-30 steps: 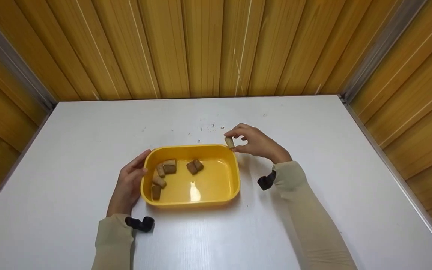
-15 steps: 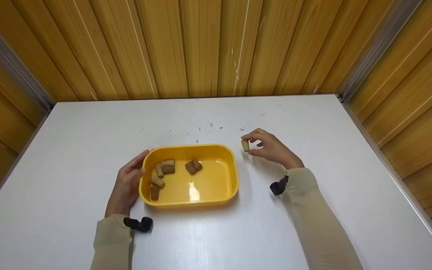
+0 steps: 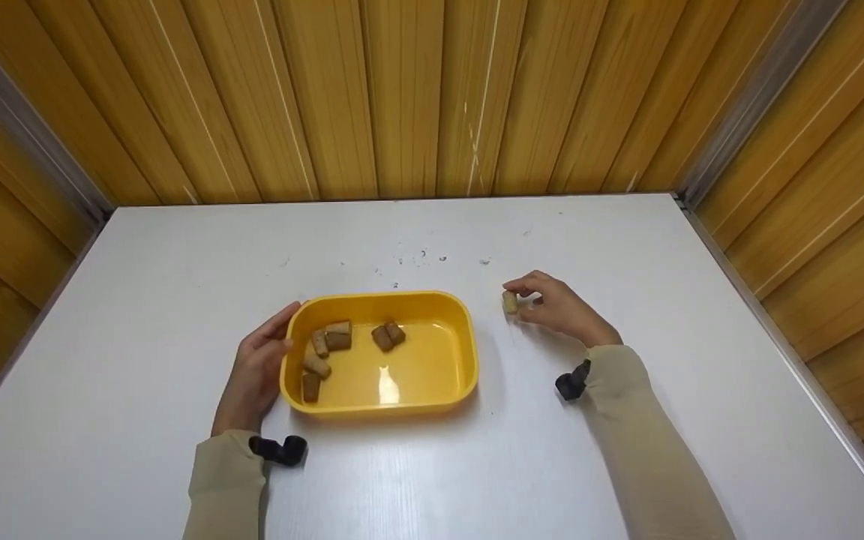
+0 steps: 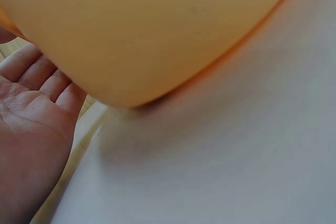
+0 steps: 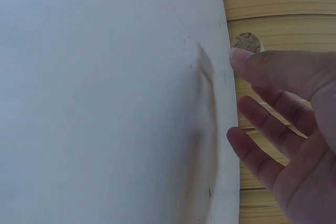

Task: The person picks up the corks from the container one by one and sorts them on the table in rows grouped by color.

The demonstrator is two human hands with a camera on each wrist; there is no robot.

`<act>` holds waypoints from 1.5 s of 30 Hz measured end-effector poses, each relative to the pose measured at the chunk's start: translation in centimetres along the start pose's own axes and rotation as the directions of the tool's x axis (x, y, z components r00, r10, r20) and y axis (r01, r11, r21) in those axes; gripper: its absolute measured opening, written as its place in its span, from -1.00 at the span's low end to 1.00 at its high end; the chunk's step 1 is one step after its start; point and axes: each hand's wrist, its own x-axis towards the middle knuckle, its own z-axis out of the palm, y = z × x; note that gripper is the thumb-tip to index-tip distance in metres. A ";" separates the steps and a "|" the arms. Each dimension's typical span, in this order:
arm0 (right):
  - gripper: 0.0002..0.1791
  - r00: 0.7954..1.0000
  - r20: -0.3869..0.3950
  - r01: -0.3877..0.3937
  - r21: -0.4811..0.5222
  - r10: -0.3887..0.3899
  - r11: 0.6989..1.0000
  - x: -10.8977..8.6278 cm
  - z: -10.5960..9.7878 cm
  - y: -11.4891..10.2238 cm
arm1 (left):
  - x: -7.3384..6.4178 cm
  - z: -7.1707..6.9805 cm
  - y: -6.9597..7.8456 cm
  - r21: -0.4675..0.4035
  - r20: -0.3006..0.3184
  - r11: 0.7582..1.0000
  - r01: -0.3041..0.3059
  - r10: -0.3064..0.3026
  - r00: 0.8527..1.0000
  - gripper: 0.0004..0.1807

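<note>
In the head view, a yellow plastic tub (image 3: pixel 383 405) rests on the table with several brown and tan corks (image 3: pixel 317 366) inside, mostly along its left side. Two darker corks (image 3: pixel 388 336) lie together near its back middle. My left hand (image 3: pixel 253 367) holds the tub's left side, thumb at the rim and fingers along the outer wall; the left wrist view shows this outer wall (image 4: pixel 142 40) beside the palm. Right of the tub, my right hand (image 3: pixel 561 309) pinches a light tan cork (image 3: pixel 510 302) between thumb and fingertips. The cork's speckled end (image 5: pixel 247 42) shows beyond the thumb.
The white table (image 3: pixel 402 480) reaches back to a wood-patterned panel wall (image 3: pixel 402 97), with another such wall (image 3: pixel 837 187) at the right. Small dark specks (image 3: pixel 423 255) dot the surface behind the tub.
My right hand has moved from the tub's back right corner, right and slightly nearer, carrying the light tan cork. My left hand and the tub have stayed in place.
</note>
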 end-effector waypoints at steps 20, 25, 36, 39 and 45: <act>-0.48 0.988 0.030 -0.151 -0.060 0.153 0.987 -0.1 0.0 0.4 | 0.2 0.0 -0.1 -0.018 0.008 1.000 -0.015 0.015 1.000 -0.35; -0.47 0.986 0.042 -0.159 -0.060 0.161 0.985 -0.2 0.0 0.3 | 0.2 0.0 0.0 -0.020 0.008 1.000 -0.006 0.007 1.000 -0.35; -0.41 0.988 0.053 -0.143 -0.061 0.146 0.988 -0.3 -0.1 0.2 | 0.1 0.0 -0.1 0.005 -0.008 1.000 -0.007 0.007 1.000 -0.34; -0.40 0.987 0.056 -0.148 -0.045 0.150 0.988 -0.4 -0.3 0.0 | 0.1 0.0 -0.2 -0.004 -0.012 1.000 -0.008 0.008 1.000 -0.34; -0.38 0.983 0.075 -0.166 -0.037 0.168 0.985 -0.4 -0.7 -0.4 | 0.2 0.1 -0.1 -0.017 -0.008 1.000 0.010 -0.010 1.000 -0.34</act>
